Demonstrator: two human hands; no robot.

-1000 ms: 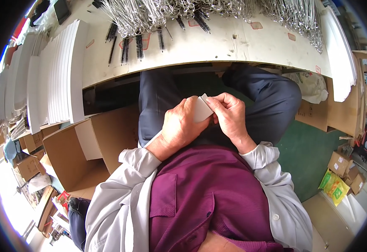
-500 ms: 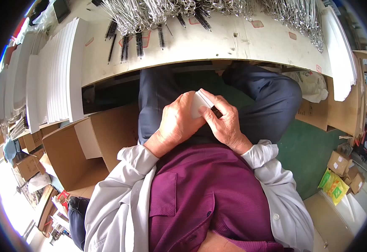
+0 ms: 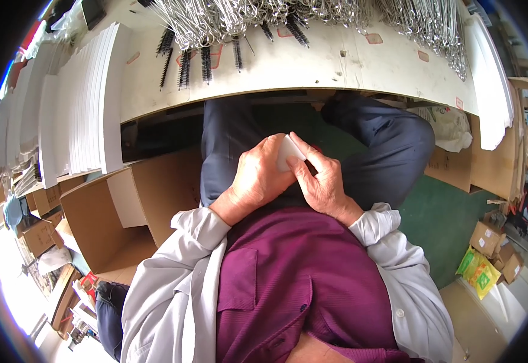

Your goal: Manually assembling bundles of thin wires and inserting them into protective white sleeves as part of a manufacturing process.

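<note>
- The right thumb now lies flat on a small, flat-faced white piece, apparently card; 1 second ago, the right fingers pinched a raised edge at its far right.
- The narrow slit visible along its right side 0.5 seconds ago no longer shows, suggesting that the edge has been pressed down.
- The white piece sits between 2 bare hands, above the dark blue cloth trousers and on the near side of a pale, stained bench.
- The left hand is closed around its left side; how the underside fingers sit cannot be told.
- The right hand is slightly parted, thumb on the face, index finger along the far right edge, with the piece between; its other fingers are mostly hidden.
- Unchanged on the bench: silvery looped metal wires, far side, and black bristled brushes.
</note>
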